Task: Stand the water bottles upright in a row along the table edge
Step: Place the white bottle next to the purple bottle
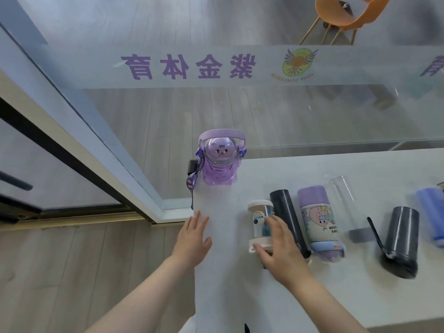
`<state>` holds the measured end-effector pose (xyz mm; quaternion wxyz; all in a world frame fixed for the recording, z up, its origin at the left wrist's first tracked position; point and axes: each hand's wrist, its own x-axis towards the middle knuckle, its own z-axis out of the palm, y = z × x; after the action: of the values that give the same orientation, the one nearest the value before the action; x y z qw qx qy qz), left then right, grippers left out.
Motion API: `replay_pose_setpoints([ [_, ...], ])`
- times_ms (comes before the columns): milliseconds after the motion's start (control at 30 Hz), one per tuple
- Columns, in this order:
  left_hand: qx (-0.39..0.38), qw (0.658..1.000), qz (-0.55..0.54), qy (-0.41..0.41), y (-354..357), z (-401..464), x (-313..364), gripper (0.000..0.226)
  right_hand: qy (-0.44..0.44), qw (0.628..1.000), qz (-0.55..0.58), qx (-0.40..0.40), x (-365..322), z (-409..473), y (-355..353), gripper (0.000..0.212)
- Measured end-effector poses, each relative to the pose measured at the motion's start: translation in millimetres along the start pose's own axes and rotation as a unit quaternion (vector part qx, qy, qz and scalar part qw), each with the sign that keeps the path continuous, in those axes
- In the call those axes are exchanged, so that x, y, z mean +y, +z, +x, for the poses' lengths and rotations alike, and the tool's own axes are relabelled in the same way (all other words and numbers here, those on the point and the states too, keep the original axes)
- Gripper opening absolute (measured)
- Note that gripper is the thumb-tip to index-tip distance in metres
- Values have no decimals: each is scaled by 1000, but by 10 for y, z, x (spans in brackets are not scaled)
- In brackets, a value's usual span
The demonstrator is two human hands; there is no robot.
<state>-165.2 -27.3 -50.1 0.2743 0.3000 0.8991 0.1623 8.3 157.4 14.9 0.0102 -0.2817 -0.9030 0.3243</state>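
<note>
From the head camera, a white table (312,296) carries 7 bottles. 1 stands upright at the far left corner: a purple bear-shaped bottle (217,162) with a clear dome lid, a handle arched over it and a patterned strap (191,188) hanging off the table edge. What is inside it cannot be told.

The other 6 lie on their sides in a loose row. From left to right: a small clear bottle (258,219) with white ends, something blue-green showing through its wall; a slim black flask (284,212) touching it; a cartoon-printed bottle (318,219) with a purple end and a pale blue lid; a clear glass bottle (343,195) that looks empty, with a grey cap; a dark grey flask (403,241) with a black loop strap; and a blue bottle (431,212) cut off by the right edge.

The left hand (192,239) lies flat on the table near its left edge, fingers straight and slightly spread, holding nothing. The right hand (278,251) rests over the small clear bottle, fingers curved across its side and thumb near its nearer white end; a firm grip cannot be confirmed, though the fingers wrap it.

Beyond the table stands a glass partition (216,66) with a frosted band of purple characters and a round logo. Through it show a grey plank floor and an orange chair (346,13). A door frame (84,131) runs diagonally at left.
</note>
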Motion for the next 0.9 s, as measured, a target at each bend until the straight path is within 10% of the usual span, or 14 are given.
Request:
replay_pose_setpoints([
  [167, 70, 997, 13, 30, 213, -68, -76, 67, -12, 999, -47, -15, -13, -132, 174, 104],
  [533, 116, 989, -92, -15, 515, -67, 42, 72, 114, 990, 44, 71, -96, -6, 424, 85],
  [900, 147, 980, -131, -18, 591, -60, 35, 66, 203, 977, 47, -49, -305, 252, -289, 71],
])
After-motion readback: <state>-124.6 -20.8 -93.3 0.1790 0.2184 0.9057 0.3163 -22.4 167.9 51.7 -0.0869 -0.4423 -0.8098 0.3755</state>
